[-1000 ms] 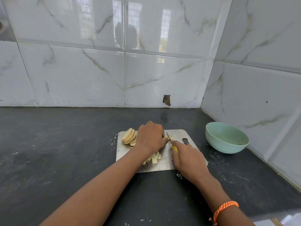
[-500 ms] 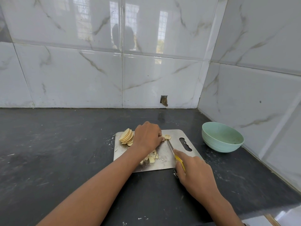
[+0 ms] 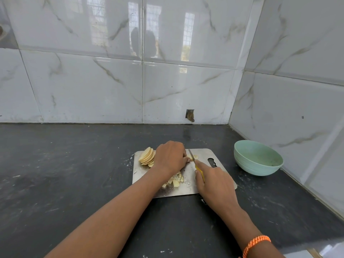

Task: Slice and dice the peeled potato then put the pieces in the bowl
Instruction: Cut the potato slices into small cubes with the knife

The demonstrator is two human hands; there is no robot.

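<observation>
A steel cutting board (image 3: 204, 154) lies on the dark counter. A fanned stack of potato slices (image 3: 147, 157) sits at its far left corner. Diced potato pieces (image 3: 176, 180) lie in the board's middle, partly under my left wrist. My left hand (image 3: 170, 158) is curled over a few potato slices (image 3: 193, 156), holding them down at the board's far edge. My right hand (image 3: 214, 183) grips a yellow-handled knife (image 3: 192, 158), whose blade stands against those slices just right of my left fingertips. A pale green bowl (image 3: 257, 157) stands to the right of the board; its inside looks empty.
White marble-patterned tiled walls close the counter at the back and right, meeting in a corner behind the bowl. A small hole (image 3: 190, 115) shows low in the back wall. Dark counter (image 3: 65, 174) stretches left of the board. White specks dot the counter.
My right hand moved forward again, bringing the knife blade back up to the slices under my left fingers. My left hand stayed put on the slices.
</observation>
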